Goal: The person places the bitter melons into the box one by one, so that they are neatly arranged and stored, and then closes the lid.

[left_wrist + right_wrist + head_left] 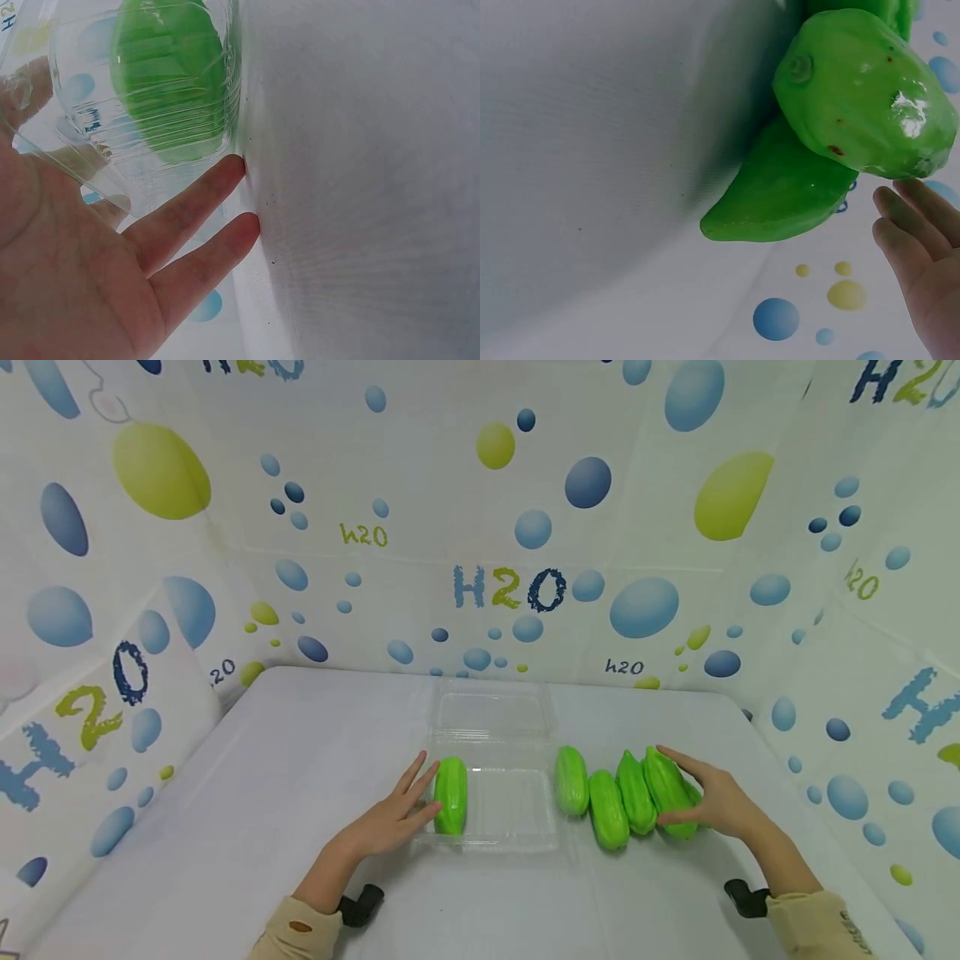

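Long green vegetables (636, 793) look glossy, the clear rectangular plastic container (512, 806) shiny and ribbed, the flat white table (315, 752) matt.

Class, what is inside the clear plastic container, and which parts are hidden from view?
One green vegetable lies near the left side of the clear container. Its underside is hidden, and the left hand covers part of the container's left edge.

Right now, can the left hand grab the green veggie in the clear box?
Probably yes: the left hand is close beside the green veggie, and the clear box looks open on top, its lid folded back.
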Available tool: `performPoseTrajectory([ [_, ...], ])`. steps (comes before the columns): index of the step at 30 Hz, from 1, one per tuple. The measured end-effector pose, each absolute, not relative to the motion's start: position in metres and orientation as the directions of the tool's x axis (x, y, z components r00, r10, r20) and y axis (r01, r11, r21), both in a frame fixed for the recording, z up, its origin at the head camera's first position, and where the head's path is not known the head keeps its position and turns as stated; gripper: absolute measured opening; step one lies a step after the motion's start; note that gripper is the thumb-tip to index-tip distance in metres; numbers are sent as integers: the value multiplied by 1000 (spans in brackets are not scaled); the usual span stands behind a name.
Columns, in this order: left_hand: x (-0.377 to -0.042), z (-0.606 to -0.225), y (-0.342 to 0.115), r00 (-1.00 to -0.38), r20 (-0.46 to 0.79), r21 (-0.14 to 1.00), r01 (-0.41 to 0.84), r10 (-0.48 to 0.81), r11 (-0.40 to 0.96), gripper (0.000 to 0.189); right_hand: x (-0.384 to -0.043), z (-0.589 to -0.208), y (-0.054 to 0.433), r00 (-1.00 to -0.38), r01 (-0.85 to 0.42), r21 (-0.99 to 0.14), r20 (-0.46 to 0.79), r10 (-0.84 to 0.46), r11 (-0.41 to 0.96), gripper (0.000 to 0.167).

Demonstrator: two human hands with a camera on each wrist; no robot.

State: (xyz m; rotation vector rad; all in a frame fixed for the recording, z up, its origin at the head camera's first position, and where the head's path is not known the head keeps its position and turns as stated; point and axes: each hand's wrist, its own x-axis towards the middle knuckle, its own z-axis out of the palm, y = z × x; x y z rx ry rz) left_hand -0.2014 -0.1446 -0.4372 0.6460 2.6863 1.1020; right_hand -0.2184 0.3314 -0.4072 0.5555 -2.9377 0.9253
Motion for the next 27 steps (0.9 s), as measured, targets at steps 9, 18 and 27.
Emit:
performPoseTrajectory([
  [9, -200, -435, -144, -894, 7, 703, 323, 447, 634, 66, -216, -412, 333, -940, -316, -540, 64, -336, 780, 108],
  [18, -199, -434, -144, -895, 9, 699, 325, 446, 637, 65, -213, -413, 334, -938, -315, -558, 58, -342, 768, 112],
  [27, -199, -434, -143, -893, 4, 697, 325, 449, 639, 65, -212, -413, 334, -943, -307, -558, 70, -325, 771, 109],
])
